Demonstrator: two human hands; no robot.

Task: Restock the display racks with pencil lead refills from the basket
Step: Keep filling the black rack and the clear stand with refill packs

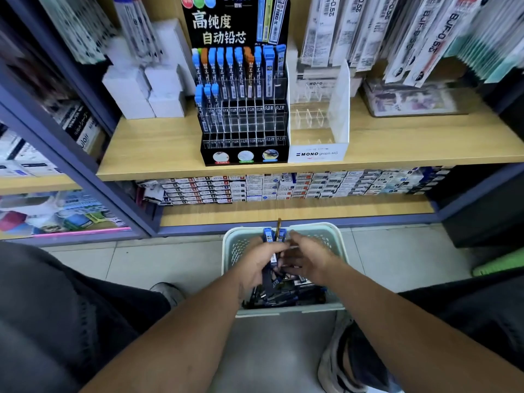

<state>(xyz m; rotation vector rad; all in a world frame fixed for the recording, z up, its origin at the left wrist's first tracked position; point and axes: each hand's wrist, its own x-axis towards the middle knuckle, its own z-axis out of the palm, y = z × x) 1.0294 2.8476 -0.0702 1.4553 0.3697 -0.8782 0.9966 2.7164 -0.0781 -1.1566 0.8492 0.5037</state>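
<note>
**Rack partly filled, basket far from empty**

At the left of the shelf (pixel 147 154), white boxes (pixel 141 89) are stacked. Beside them stands the black rack (pixel 245 109): its back row is filled with blue- and orange-capped refills (pixel 238 69), its second row holds only three at the left, and the front rows are seen to be bare. Just to the right, the clear rack (pixel 317 114) is wholly unfilled.

Below, on the floor, the basket (pixel 338 245) is set between the knees, and many dark refills are still heaped in it. A small bunch (pixel 272 245) is gripped upright in the closed fingers of the left hand (pixel 255 265). The right hand (pixel 309 258) is laid against that bunch, its fingers curled; whether anything is held by it cannot be told.

By this judgement, most of the restocking is left to be done.
</note>
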